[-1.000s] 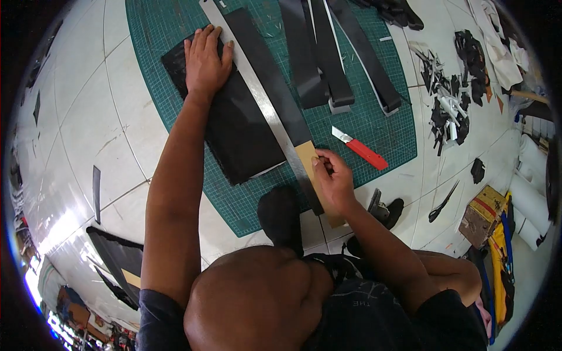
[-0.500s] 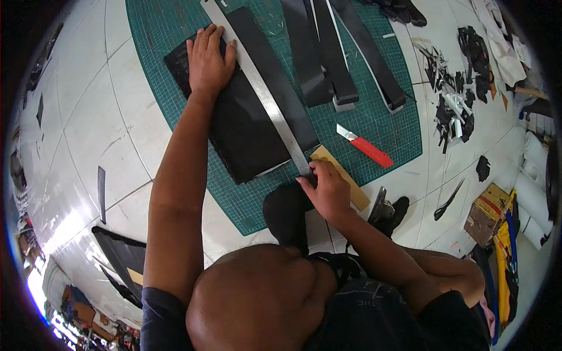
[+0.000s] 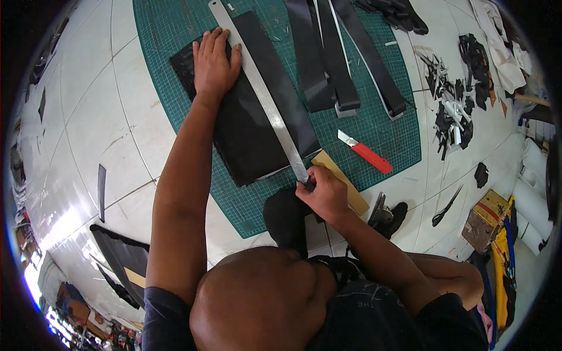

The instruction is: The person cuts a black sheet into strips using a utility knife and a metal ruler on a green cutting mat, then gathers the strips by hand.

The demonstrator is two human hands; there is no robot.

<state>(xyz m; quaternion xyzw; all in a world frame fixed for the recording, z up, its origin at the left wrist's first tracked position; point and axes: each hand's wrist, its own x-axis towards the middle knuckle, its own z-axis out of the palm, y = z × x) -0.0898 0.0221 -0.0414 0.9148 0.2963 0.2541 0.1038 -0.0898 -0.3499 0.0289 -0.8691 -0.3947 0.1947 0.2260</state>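
My left hand [image 3: 215,69] lies flat on a folded black sheet of material [image 3: 252,140], fingers stretched out, their tips and thumb against the edge of a long metal ruler [image 3: 266,105]. The ruler runs slantwise over the black material. At its near end my right hand [image 3: 325,192] is closed, thumb and fingers pinching the ruler's tip. A flat tan strip [image 3: 345,184] lies beside and partly under that hand. To the right, a red utility knife [image 3: 372,158] rests with its blade showing.
A green cutting mat [image 3: 386,137] carries several long black strips [image 3: 336,64]. On the tiled floor at right lie black and white scraps [image 3: 451,111], scissors [image 3: 446,206] and a worn box [image 3: 487,216]. Dark cut pieces [image 3: 123,257] lie at lower left.
The whole view has shifted slightly. My right fingers have curled more closely at the ruler's near end. My left hand stays flat on the black material.
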